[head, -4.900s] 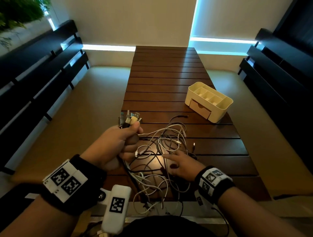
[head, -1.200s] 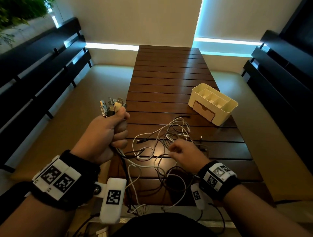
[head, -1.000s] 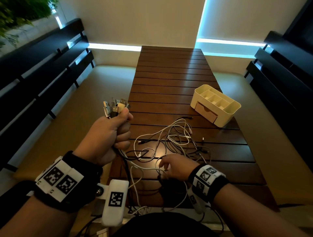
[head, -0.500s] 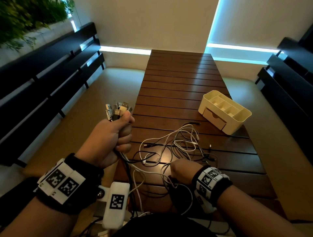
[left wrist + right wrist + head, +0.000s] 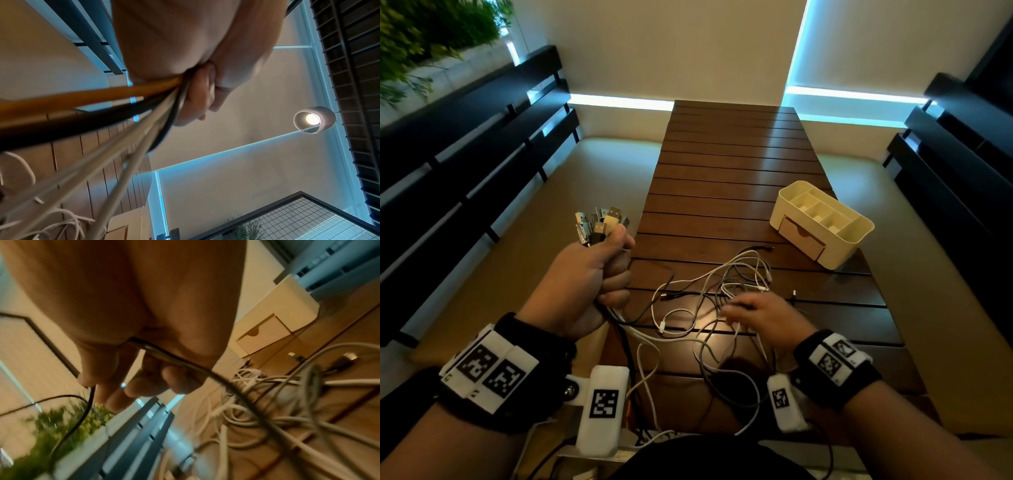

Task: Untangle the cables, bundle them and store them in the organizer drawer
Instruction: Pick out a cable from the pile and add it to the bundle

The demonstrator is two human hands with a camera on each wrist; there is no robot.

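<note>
My left hand (image 5: 589, 284) has its grip clamped round a bunch of plugs (image 5: 601, 224). The cables (image 5: 709, 301) sprawl across the near bench (image 5: 722, 171); my right hand (image 5: 763, 317) pinches a dark cable (image 5: 185, 365). The organizer (image 5: 822, 222) sits far right, its drawer (image 5: 803, 236) closed.

Tangled cables (image 5: 709, 301) on table; cream organizer (image 5: 825, 222) drawer shut.
</note>
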